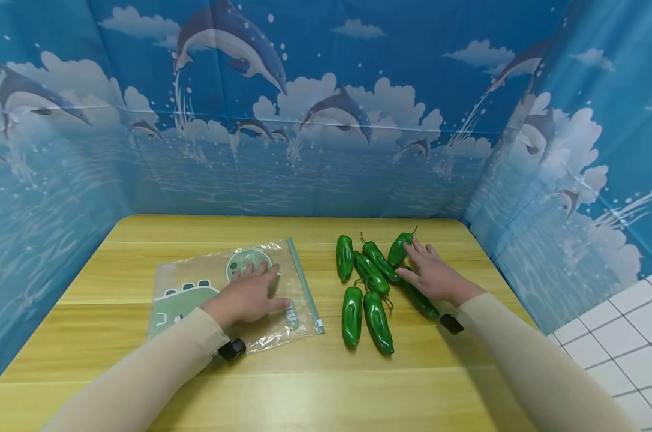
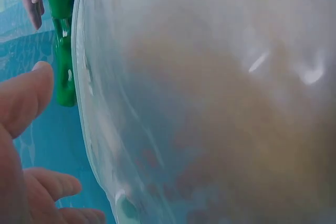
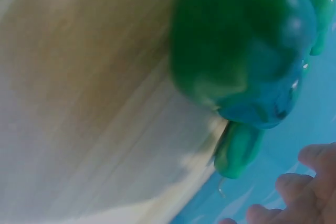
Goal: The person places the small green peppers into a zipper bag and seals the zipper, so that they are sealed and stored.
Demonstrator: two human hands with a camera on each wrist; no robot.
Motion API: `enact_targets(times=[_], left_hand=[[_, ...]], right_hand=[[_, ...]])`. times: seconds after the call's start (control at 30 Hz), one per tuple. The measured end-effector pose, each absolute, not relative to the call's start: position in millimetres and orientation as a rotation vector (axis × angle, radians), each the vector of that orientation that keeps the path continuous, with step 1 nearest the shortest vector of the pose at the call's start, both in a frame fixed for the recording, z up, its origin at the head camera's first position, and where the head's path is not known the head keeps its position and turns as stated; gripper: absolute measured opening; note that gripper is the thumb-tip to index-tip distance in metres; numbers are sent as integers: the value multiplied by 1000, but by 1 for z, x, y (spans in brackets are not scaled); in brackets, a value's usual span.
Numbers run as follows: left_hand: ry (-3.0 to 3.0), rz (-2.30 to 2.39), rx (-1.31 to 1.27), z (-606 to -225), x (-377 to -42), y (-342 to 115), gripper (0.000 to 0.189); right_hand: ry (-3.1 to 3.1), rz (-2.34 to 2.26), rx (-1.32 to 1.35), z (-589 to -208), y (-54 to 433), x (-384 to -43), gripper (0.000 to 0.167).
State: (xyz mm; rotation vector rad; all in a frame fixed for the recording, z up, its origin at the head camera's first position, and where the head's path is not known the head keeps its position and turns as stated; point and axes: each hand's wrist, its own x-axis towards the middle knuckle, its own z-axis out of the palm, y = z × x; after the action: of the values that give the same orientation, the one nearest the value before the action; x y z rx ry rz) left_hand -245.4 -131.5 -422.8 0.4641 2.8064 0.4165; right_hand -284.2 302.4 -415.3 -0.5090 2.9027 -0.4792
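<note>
My left hand is over a clear plastic zip bag, its fingers spread. The bag lies flat, with a green dinosaur print and a green zip strip along its right side. In the left wrist view the bag fills most of the picture, the fingers above it. To the right lie several shiny green peppers in a loose group. My right hand is at the group's right edge, fingers spread, fingertips by the far-right pepper. Another pepper is partly hidden under this hand.
Everything lies on a yellow wood-grain table. Behind it and at both sides hangs a blue curtain printed with dolphins. White tiles show at the lower right. Each wrist bears a small black camera.
</note>
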Motion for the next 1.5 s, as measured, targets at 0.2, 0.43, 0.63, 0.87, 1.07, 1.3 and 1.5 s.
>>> enact_targets(times=[0.2,0.43,0.63,0.87,1.07,1.3,1.5], left_hand=[[2783,418,473,-426,-243,-131,98],[2755,428,462,-432,-242,-133,98],[2726,395,463,-435,-244,-134,98],[2724,380,466,-435,-244,-133,98],[2726,381,463,-434,-244,-131,98],[2736,353,482,-437,-247,-129,101],[2735,342,483,-439,-249,-126,102]], right_hand=[[2890,-484,-510,-419,302,-284,83],[2891,-505,-571,-416,284,-280,81],[2877,-501,-624,-415,265,-282,79],[2858,-459,-739,-412,234,-288,79],[2826,-401,-820,-407,196,-293,79],[2780,-236,-910,-399,156,-301,78],[2749,-93,-957,-392,132,-307,78]])
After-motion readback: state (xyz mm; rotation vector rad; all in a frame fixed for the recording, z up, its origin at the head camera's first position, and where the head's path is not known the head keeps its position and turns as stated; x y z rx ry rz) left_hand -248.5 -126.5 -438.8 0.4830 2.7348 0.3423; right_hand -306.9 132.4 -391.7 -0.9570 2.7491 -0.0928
